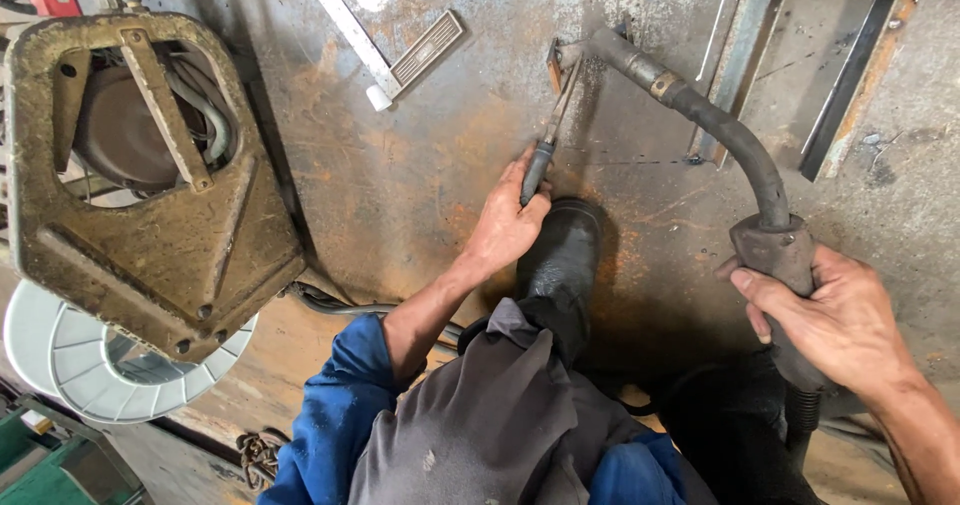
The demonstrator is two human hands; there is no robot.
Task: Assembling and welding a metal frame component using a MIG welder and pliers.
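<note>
My left hand (507,223) grips the dark handles of a pair of pliers (548,130). The plier jaws clamp a small rusty metal piece (553,64) standing on the steel floor plate (420,185). My right hand (835,317) is wrapped around the grip of a welding torch (775,250). The torch's curved black neck runs up and left, and its nozzle tip (603,43) sits right beside the small piece. My black boot (562,260) rests on the plate between my two hands.
A rusty wire-feeder housing (150,175) sits on the left, over a white wire spool (85,365). A metal square (385,50) lies at the top centre. Steel angle bars (790,55) lie at the upper right. A green box (45,460) is at the bottom left.
</note>
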